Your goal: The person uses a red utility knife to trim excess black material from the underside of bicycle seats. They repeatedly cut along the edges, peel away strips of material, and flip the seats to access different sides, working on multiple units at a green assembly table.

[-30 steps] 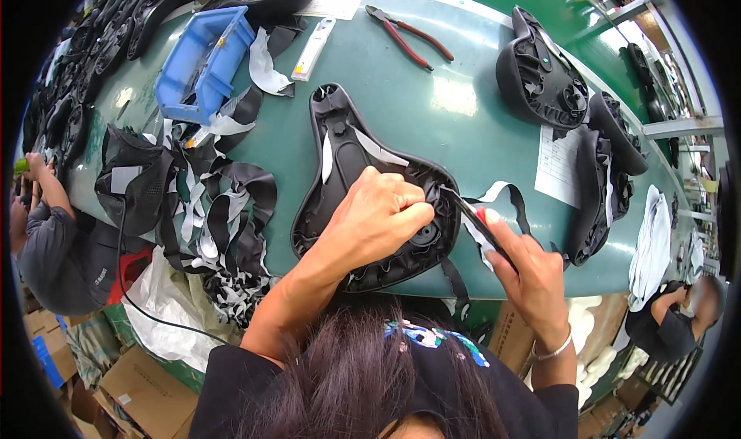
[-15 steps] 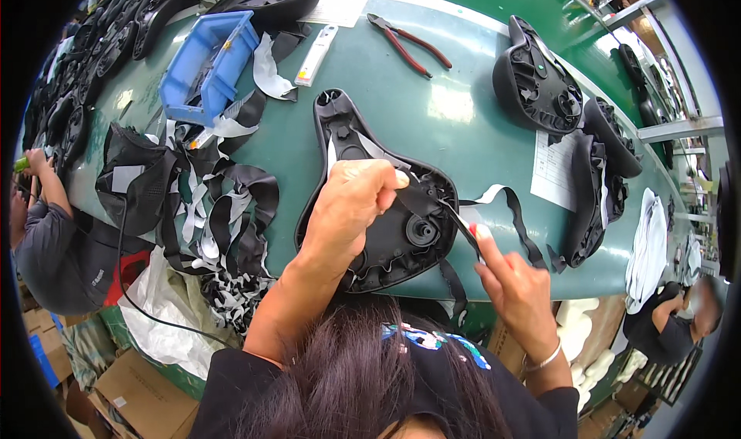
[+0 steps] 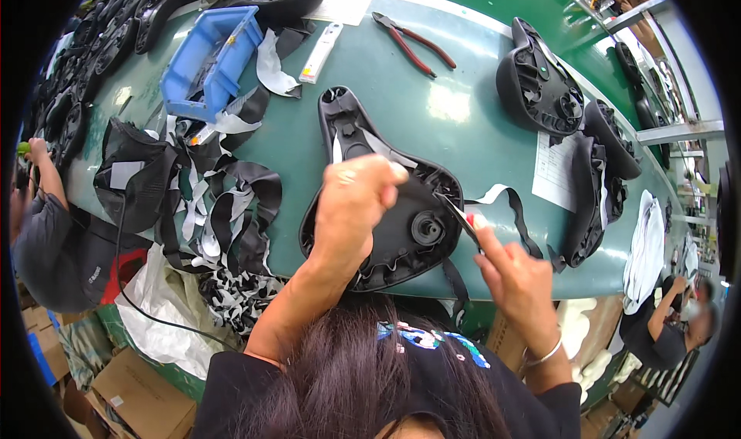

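A black bicycle saddle (image 3: 401,230) lies upside down on the green table (image 3: 432,107), its underside facing me. My left hand (image 3: 351,203) hovers over its middle, fingers pinched on a white strip of backing paper that runs toward the saddle's nose. My right hand (image 3: 513,273) is at the saddle's right rear edge, holding a thin dark blade-like tool (image 3: 459,215) whose tip touches the rim. A black-and-white strip (image 3: 513,203) trails off to the right of the saddle.
A pile of black and white strips (image 3: 208,215) lies left. A blue bin (image 3: 208,53), red-handled pliers (image 3: 413,41) and more saddles (image 3: 540,88) sit farther back. Other people work at the left (image 3: 46,223) and lower right (image 3: 671,323).
My left hand has lifted from the saddle's rear and pulled the white strip up and toward the middle. My right hand has dropped slightly, its tool staying at the rim.
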`<act>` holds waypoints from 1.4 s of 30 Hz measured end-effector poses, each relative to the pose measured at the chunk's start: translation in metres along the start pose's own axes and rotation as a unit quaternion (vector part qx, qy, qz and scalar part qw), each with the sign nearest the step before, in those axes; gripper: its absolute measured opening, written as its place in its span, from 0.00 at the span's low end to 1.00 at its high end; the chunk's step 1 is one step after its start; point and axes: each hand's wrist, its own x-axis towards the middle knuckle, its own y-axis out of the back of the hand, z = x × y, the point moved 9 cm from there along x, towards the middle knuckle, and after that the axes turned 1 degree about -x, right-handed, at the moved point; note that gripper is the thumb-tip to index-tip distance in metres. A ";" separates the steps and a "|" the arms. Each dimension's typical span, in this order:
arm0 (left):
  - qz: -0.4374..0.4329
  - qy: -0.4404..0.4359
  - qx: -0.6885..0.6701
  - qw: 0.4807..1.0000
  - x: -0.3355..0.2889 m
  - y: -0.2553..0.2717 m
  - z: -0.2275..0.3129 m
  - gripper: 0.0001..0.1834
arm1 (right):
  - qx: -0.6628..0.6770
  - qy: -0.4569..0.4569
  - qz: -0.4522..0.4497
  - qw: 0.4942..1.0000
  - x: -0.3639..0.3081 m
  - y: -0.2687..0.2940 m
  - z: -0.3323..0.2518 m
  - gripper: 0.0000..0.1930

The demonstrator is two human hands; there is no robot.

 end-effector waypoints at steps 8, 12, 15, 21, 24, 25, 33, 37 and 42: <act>-0.032 -0.097 -0.219 0.970 -0.008 -0.002 0.025 0.07 | 0.085 -0.126 0.051 0.987 -0.037 -0.016 -0.009 0.28; -0.144 -0.129 0.111 0.975 -0.007 -0.042 0.063 0.11 | 0.046 -0.097 0.091 0.990 0.000 -0.011 0.010 0.28; -0.157 -0.289 0.526 0.784 0.010 -0.064 0.073 0.11 | 0.077 -0.094 0.081 0.989 0.011 -0.010 0.021 0.27; -0.208 -0.338 0.654 0.644 0.019 -0.083 0.031 0.11 | 0.154 -0.047 0.139 0.977 0.014 0.005 0.034 0.28; -0.209 -0.275 0.623 0.702 0.031 -0.079 0.024 0.12 | 0.064 -0.008 0.040 0.997 0.037 -0.004 0.023 0.29; -0.215 -0.241 0.618 0.717 0.036 -0.078 0.023 0.12 | 0.075 -0.014 0.026 0.997 0.039 -0.010 0.023 0.30; -0.223 -0.042 0.069 0.971 0.066 -0.050 0.062 0.11 | 0.032 -0.095 0.023 0.995 0.005 -0.012 0.008 0.29; -0.016 -0.421 0.495 0.760 0.031 -0.052 0.094 0.15 | 0.128 -0.054 0.054 0.989 0.012 0.004 0.024 0.28; -0.144 -0.127 0.675 0.713 0.036 -0.015 0.024 0.19 | 0.055 0.015 0.057 0.997 0.026 0.014 0.018 0.27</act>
